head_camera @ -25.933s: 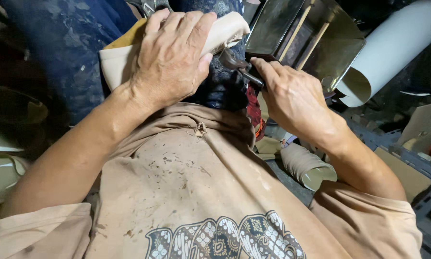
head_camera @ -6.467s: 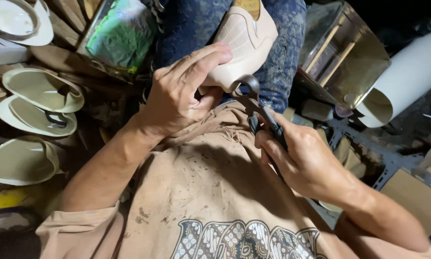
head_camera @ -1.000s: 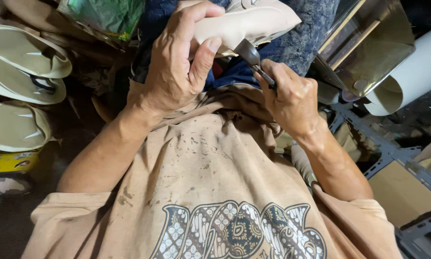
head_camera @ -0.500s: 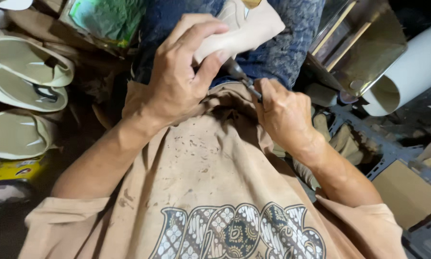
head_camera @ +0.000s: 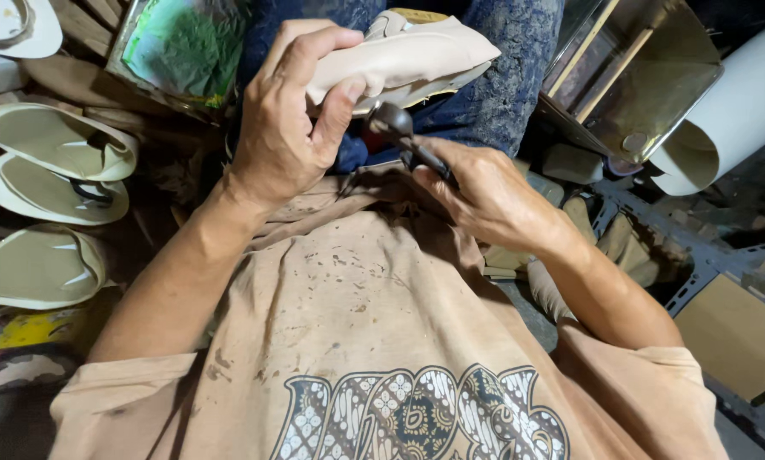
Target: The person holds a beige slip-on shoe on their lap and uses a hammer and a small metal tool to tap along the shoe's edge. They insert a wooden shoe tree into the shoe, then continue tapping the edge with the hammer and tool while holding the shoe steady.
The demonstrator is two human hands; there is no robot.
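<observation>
The shoe upper [head_camera: 403,55] is pale beige with a yellow edge at its top. The pincers [head_camera: 403,136] are dark, nearly black. The trousers [head_camera: 493,60] are mottled dark blue. The T-shirt [head_camera: 357,341] is stained tan with a dark-and-white batik-patterned print. The soles [head_camera: 50,145] are cream. The roll [head_camera: 731,111] is white.

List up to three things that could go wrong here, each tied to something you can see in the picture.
1. The pliers in the right hand bite at the shoe edge right beside the left hand thumb; a slip could pinch it.
2. The shoe rests on the lap, steadied by one hand only, so it may twist.
3. Hard pulling could tear the thin beige upper.
</observation>
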